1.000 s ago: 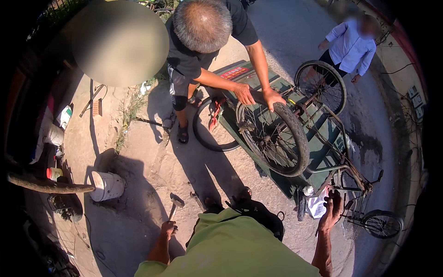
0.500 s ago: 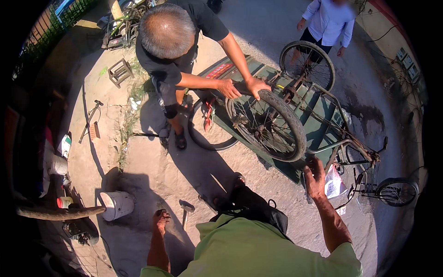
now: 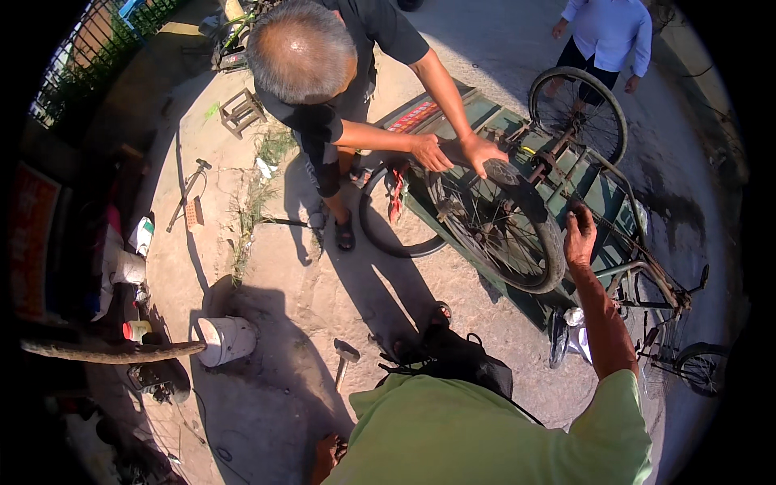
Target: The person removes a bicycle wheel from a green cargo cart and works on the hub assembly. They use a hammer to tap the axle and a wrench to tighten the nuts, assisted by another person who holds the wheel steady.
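Observation:
My right hand (image 3: 579, 234) is raised beside the near edge of a spoked cart wheel (image 3: 499, 230), its fingers loosely bent and nothing visible in them. Low in the picture, my left hand (image 3: 328, 453) is partly covered by my green shirt, so its fingers are hard to read. A co-worker in dark clothes has both hands on the far side of the wheel's tyre: one hand (image 3: 483, 153) on top, the other (image 3: 432, 152) beside it. This wheel belongs to an overturned green cargo tricycle (image 3: 517, 307). A loose tyre (image 3: 373, 225) leans by its side.
A hammer (image 3: 346, 357) lies on the ground near my left side, with a white bucket (image 3: 226, 339) beyond it. Further off are a small wooden stool (image 3: 241, 113) and a hand pump (image 3: 189, 194). A second wheel (image 3: 616, 121) rises near a standing person in white (image 3: 610, 32).
My right hand has moved up and away from me along the wheel, its fingers more bent. My left hand has drawn back toward my body. The co-worker still holds the tyre.

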{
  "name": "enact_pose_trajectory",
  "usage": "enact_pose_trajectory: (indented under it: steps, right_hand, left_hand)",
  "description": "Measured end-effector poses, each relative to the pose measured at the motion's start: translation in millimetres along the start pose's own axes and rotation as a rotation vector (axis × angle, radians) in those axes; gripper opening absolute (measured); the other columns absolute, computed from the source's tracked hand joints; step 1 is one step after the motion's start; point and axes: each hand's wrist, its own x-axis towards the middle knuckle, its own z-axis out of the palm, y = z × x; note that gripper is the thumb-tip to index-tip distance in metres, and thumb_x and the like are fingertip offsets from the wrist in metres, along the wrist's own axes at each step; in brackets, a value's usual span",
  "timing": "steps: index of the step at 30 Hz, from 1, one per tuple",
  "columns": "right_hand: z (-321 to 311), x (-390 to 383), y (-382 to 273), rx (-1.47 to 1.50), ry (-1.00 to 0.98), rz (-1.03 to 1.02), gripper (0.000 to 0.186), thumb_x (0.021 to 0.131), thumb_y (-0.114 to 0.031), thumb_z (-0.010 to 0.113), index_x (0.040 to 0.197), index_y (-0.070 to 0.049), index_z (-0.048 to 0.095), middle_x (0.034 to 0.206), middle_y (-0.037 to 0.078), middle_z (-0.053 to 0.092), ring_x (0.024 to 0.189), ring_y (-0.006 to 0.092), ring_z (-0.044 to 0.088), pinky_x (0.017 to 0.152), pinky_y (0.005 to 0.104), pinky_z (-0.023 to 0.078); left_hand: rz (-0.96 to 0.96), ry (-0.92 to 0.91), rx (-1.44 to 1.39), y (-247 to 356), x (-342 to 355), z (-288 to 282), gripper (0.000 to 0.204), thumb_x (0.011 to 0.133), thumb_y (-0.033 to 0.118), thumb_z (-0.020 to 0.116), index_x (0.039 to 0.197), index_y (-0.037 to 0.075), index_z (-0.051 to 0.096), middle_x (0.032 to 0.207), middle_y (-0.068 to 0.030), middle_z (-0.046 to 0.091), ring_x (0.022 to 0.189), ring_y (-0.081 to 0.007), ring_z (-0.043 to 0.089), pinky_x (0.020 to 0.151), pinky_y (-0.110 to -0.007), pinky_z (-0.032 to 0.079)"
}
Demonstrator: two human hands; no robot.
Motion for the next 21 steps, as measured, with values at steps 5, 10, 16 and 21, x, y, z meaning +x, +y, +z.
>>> enact_pose_trajectory:
  steps: [5,10,16,21]
  right_hand:
    - [15,56,42,-0.054,-0.001,-0.103,0.024,0.095,-0.008,0.056,0.118,-0.002,0.059,0.108,0.005,0.064,0.101,0.0142,0.059,0.091,0.0288,0.045]
    - [43,80,66,-0.117,-0.017,-0.079,0.025,0.091,-0.011,0.060,0.114,-0.001,0.061,0.100,0.006,0.062,0.093,0.0151,0.059,0.086,0.0286,0.047]
    - [76,69,42,-0.545,0.034,0.202,0.034,0.091,-0.035,0.057,0.115,-0.012,0.063,0.114,0.010,0.062,0.103,0.0307,0.063,0.088,0.0394,0.048]
    - [72,72,43,-0.605,0.014,0.199,0.035,0.092,-0.036,0.055,0.116,-0.011,0.062,0.114,0.012,0.062,0.105,0.0356,0.060,0.088,0.0430,0.047]
  left_hand:
    - [0.157,-0.026,0.098,41,2,35,0.018,0.091,0.030,0.062,0.097,0.013,0.058,0.079,-0.0040,0.058,0.065,-0.0185,0.062,0.053,-0.032,0.047]
    - [0.276,0.091,0.173,94,-50,93,0.020,0.091,0.028,0.062,0.101,0.011,0.059,0.081,-0.0039,0.060,0.064,-0.0180,0.062,0.052,-0.033,0.049]
    - [0.365,0.079,0.189,180,-29,172,0.012,0.090,0.020,0.062,0.095,0.010,0.056,0.070,-0.0025,0.052,0.050,-0.0131,0.050,0.041,-0.026,0.034]
    - [0.591,-0.060,0.467,253,-2,336,0.033,0.091,0.024,0.063,0.116,0.004,0.058,0.085,-0.0092,0.064,0.064,-0.0172,0.062,0.052,-0.029,0.046]
